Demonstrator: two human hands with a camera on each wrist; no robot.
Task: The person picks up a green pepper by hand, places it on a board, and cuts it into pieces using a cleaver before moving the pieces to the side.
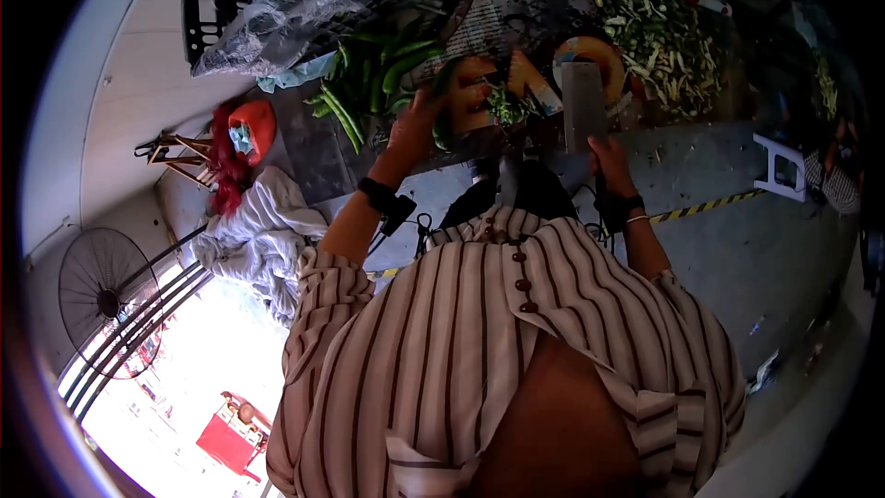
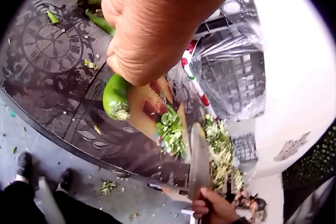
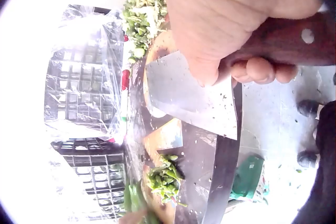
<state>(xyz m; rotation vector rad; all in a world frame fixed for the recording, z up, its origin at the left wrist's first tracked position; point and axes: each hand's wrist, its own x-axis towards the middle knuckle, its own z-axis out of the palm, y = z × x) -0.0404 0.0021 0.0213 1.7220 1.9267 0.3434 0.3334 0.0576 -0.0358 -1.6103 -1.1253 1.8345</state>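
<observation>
My right hand [image 1: 610, 166] grips the dark wooden handle of a cleaver [image 3: 191, 95], thumb against the base of the broad blade. The blade extends over the table's printed surface, beside a small heap of chopped green pepper [image 2: 170, 132]. On the other side of that heap, my left hand [image 1: 413, 129] holds a long green pepper [image 2: 116, 98]; its stem end sticks out below the hand in the left wrist view, where the fingertips are hidden. Whole green peppers [image 1: 369, 74] lie piled beyond and left of this hand.
A large spread of chopped pieces [image 1: 664, 51] covers the table's right part. Black plastic crates [image 3: 94, 176] with clear plastic film [image 1: 304, 9] stand along the far edge. A white stool [image 1: 781, 166] is at the right, a fan [image 1: 109, 302] at the left.
</observation>
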